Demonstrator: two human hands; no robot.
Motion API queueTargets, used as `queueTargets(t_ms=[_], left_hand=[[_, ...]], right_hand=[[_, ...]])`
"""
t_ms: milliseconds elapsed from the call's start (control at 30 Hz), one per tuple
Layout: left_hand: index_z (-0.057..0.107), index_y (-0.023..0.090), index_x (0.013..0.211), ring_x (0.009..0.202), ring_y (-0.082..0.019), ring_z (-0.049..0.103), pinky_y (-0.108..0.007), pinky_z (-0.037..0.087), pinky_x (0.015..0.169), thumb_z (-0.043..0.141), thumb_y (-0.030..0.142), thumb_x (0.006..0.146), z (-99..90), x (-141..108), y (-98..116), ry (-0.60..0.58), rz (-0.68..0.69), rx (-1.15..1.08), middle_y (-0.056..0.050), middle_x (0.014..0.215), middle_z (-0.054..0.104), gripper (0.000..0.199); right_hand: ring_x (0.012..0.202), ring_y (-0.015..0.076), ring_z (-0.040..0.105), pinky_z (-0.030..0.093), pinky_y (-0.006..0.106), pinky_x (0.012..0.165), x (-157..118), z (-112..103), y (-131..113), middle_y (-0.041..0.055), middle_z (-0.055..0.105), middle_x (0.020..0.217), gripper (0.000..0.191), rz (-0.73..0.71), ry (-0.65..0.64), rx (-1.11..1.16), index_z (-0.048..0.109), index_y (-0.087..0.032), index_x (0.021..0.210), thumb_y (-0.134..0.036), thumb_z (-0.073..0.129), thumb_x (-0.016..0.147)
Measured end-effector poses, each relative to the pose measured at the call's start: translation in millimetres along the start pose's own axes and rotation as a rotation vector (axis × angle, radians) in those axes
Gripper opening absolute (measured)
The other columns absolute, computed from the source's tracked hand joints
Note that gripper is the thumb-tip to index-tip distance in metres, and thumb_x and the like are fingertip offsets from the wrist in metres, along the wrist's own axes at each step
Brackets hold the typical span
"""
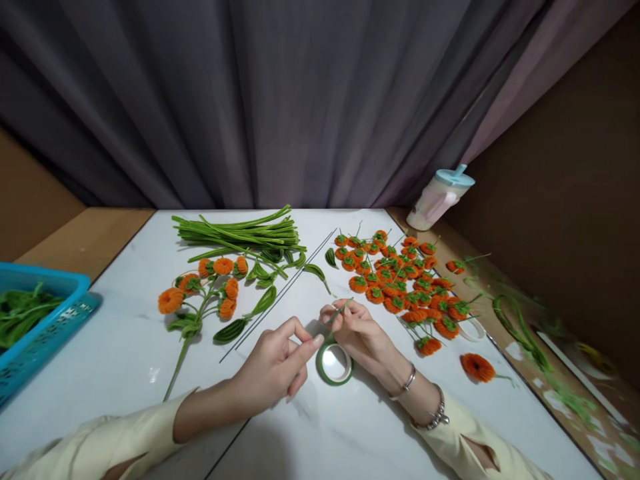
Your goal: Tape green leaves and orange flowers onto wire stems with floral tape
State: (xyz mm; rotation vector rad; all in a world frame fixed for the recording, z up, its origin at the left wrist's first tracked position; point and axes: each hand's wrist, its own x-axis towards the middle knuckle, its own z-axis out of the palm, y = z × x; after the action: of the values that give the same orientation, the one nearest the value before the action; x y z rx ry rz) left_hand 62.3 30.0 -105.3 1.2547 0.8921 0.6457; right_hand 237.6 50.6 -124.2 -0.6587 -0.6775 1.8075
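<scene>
Strip (pixel 343 311), thin and green, sits between the fingertips of the right hand (pixel 364 337), which pinch it just above the far rim of the tape roll (pixel 321 365). The left hand (pixel 277 360) has its thumb and forefinger pressed together beside that roll; whether anything fine runs between them cannot be told at this size. The strip looks almost weightless and bendy, so a gentle fingertip hold should suit it, since a hard squeeze could kink it. The roll lies flat on the white table (pixel 125 360), likely light and smooth, best taken by its outer edge. To the right, the orange flowers (pixel 395 289) (most lie with their green backs up) seem soft and easily crushed, making their thin stalks the safer hold. On the left, the flower spray (pixel 191 327) probably sways at its heads; its thicker stem (pixel 177 369) offers the steadier grip.
</scene>
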Motion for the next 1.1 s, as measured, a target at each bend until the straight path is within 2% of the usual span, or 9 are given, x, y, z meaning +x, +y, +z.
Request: queueTargets(t_ms=[167, 333, 467, 533, 600, 700, 767, 900, 1100], left_hand=[[0.036, 0.022, 0.076, 0.025, -0.004, 0.026, -0.012, 0.021, 0.030, 0.048, 0.055, 0.086, 1.9, -3, 1, -0.058, -0.003, -0.035, 0.013, 0.031, 0.040, 0.037], [0.038, 0.021, 0.078, 0.024, -0.004, 0.022, -0.012, 0.019, 0.027, 0.049, 0.060, 0.084, 1.6, -3, 6, -0.137, -0.037, -0.148, 0.013, 0.032, 0.040, 0.040], [0.042, 0.021, 0.081, 0.021, -0.004, 0.020, -0.012, 0.016, 0.023, 0.048, 0.061, 0.083, -1.6, 0, 10, -0.190, -0.104, -0.164, 0.012, 0.032, 0.042, 0.041], [0.041, 0.021, 0.080, 0.020, -0.004, 0.019, -0.013, 0.014, 0.022, 0.049, 0.061, 0.082, -2.0, 1, 10, -0.176, -0.155, -0.111, 0.012, 0.032, 0.043, 0.041], [0.041, 0.021, 0.079, 0.022, -0.005, 0.023, -0.013, 0.018, 0.024, 0.058, 0.056, 0.078, -1.0, 2, 8, -0.099, -0.163, -0.002, 0.012, 0.032, 0.044, 0.038], [0.040, 0.021, 0.076, 0.029, -0.005, 0.033, -0.013, 0.028, 0.033, 0.065, 0.041, 0.076, 1.5, 1, 0, 0.059, -0.041, 0.201, 0.011, 0.036, 0.046, 0.032], [0.038, 0.021, 0.073, 0.032, -0.005, 0.035, -0.014, 0.029, 0.037, 0.056, 0.037, 0.083, 2.2, -1, -5, 0.102, 0.053, 0.273, 0.010, 0.038, 0.046, 0.026], [0.039, 0.021, 0.076, 0.031, -0.006, 0.034, -0.014, 0.027, 0.035, 0.042, 0.037, 0.092, 1.1, -4, -10, 0.050, 0.114, 0.242, 0.010, 0.038, 0.044, 0.023], [0.039, 0.021, 0.079, 0.026, -0.005, 0.027, -0.013, 0.022, 0.031, 0.043, 0.049, 0.091, 1.9, -4, -4, -0.027, 0.054, 0.040, 0.010, 0.034, 0.044, 0.030]], right_hand=[[0.058, 0.0100, 0.054, 0.040, 0.024, 0.063, -1, 0, 5, -0.0020, 0.068, 0.066, 0.022, 0.044, -0.021, 0.030, 0.070, -0.024, 0.072, -0.032, 0.086, 0.059], [0.060, 0.0120, 0.054, 0.042, 0.025, 0.063, 0, 0, 10, -0.0028, 0.063, 0.059, 0.023, 0.021, -0.013, 0.047, 0.068, -0.023, 0.068, -0.034, 0.086, 0.059], [0.061, 0.0120, 0.053, 0.041, 0.023, 0.061, 0, 1, 8, -0.0033, 0.059, 0.056, 0.021, 0.019, 0.002, 0.053, 0.066, -0.022, 0.065, -0.029, 0.085, 0.060], [0.061, 0.0113, 0.052, 0.040, 0.023, 0.059, 0, 0, 5, -0.0024, 0.061, 0.060, 0.021, 0.008, 0.030, 0.038, 0.065, -0.021, 0.063, -0.027, 0.085, 0.060], [0.059, 0.0112, 0.052, 0.040, 0.023, 0.058, 1, 0, 4, -0.0021, 0.062, 0.063, 0.022, -0.013, 0.062, 0.028, 0.064, -0.020, 0.062, -0.028, 0.085, 0.060], [0.058, 0.0119, 0.051, 0.040, 0.024, 0.057, 1, 0, 4, -0.0022, 0.061, 0.060, 0.024, -0.018, 0.086, 0.006, 0.063, -0.020, 0.061, -0.031, 0.084, 0.061], [0.057, 0.0119, 0.052, 0.041, 0.024, 0.059, 1, 1, 5, -0.0024, 0.061, 0.057, 0.024, -0.023, 0.085, -0.018, 0.064, -0.020, 0.061, -0.032, 0.085, 0.060], [0.057, 0.0106, 0.053, 0.042, 0.024, 0.062, 1, 4, 6, -0.0018, 0.065, 0.063, 0.024, -0.010, 0.066, -0.025, 0.068, -0.022, 0.067, -0.032, 0.087, 0.056], [0.060, 0.0125, 0.055, 0.042, 0.026, 0.063, -1, 6, 6, -0.0014, 0.065, 0.063, 0.028, -0.009, 0.053, -0.043, 0.070, -0.023, 0.071, -0.038, 0.087, 0.055]])
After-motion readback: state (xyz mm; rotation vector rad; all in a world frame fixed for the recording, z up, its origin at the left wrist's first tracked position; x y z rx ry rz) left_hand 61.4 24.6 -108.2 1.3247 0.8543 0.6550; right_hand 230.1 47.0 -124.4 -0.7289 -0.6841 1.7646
